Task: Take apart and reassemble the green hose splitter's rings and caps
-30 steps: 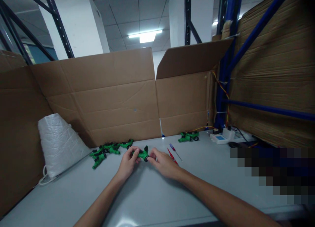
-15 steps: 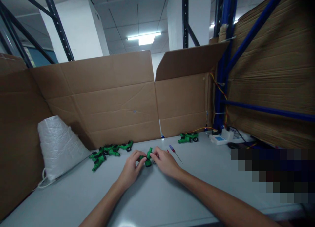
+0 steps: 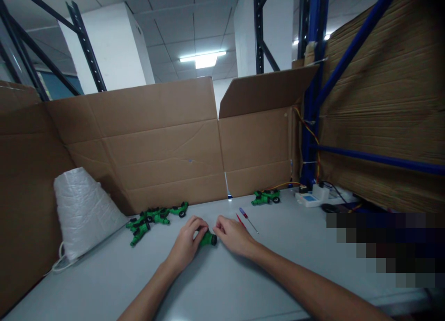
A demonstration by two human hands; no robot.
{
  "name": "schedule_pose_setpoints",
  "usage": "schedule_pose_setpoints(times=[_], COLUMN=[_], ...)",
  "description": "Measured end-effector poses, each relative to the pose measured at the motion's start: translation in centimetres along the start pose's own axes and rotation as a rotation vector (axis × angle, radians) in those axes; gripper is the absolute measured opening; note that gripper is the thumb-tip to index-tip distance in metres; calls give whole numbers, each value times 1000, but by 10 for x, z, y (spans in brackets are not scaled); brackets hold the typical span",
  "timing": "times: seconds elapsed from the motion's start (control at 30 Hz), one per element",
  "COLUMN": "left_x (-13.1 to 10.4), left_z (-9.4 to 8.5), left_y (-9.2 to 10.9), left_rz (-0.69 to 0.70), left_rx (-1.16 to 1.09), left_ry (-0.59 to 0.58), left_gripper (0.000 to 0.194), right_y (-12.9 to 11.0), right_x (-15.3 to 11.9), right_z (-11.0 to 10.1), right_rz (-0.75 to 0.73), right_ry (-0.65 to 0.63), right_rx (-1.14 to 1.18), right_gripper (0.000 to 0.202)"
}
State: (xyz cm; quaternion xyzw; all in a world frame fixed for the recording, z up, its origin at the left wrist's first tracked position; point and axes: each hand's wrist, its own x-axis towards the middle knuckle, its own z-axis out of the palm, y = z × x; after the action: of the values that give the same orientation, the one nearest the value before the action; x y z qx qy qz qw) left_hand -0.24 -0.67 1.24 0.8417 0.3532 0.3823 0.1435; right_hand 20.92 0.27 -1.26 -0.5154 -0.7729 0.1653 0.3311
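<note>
My left hand (image 3: 189, 240) is closed round a green plastic piece with a black ring at its end (image 3: 208, 239), which looks like a hose fitting. The fingers cover its left part. Just right of it is my right hand (image 3: 231, 233), thumb and fingers pinched together and apart from the green piece; whatever they hold, if anything, is too small to make out. Beyond the right hand lie a red pointed tool (image 3: 241, 220), partly hidden by that hand, and a screwdriver with a purple-blue handle (image 3: 244, 213).
Several similar green and black pieces (image 3: 158, 216) lie in a cluster at the left. More green pieces (image 3: 265, 197) lie at the back right, near a white power strip (image 3: 309, 199). A white wrapped bundle (image 3: 83, 214) stands at the left. Cardboard walls (image 3: 167, 158) enclose the table.
The green piece has turned in my left hand, its black-ringed end now pointing right. My right hand has come off it and sits slightly to the right. The view has tilted slightly.
</note>
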Motion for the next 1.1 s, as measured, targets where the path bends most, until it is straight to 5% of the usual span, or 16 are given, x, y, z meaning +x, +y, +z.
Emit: schedule_pose_setpoints(times=[0.4, 1.1], left_x=[-7, -5], left_z=[1, 7], left_y=[-11, -31], left_rz=[-221, -402], left_rx=[191, 17], left_ry=[-10, 53], left_gripper=[37, 42], right_y=[-7, -6], right_x=[-5, -10], right_z=[-4, -8], right_rz=[-111, -218], right_ry=[-80, -105], right_rx=[-44, 64], right_gripper=[20, 26])
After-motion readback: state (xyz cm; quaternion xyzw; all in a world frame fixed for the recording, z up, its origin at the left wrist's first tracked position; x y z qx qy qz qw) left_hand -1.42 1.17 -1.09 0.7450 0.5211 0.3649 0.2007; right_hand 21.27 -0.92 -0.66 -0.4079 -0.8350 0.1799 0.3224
